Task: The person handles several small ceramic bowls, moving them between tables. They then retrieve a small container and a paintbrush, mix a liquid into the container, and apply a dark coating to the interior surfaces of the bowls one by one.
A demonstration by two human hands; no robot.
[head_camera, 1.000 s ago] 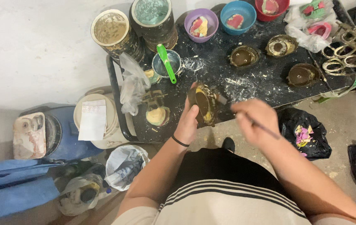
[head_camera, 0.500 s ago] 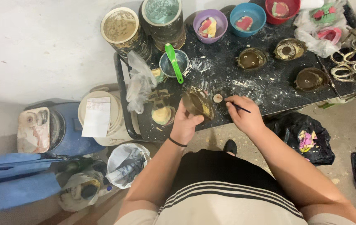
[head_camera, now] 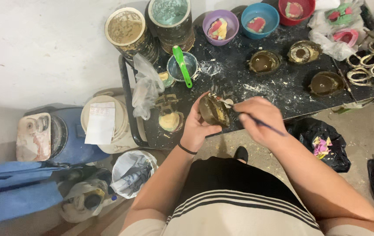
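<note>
Brush (head_camera: 257, 122) tip, away from the work a second ago, now meets the brass flask half (head_camera: 213, 110) at frame centre. Left hand (head_camera: 198, 126) cups the flask closed; right hand (head_camera: 259, 118) pinches the brush handle. Judged: coating of the flask has resumed.

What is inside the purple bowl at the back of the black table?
The purple bowl holds a pink and yellow lump shaped like a dental cast. What lies under that lump, on the bottom of the bowl, is hidden. Next to it, the blue bowl holds a similar pink piece.
</note>
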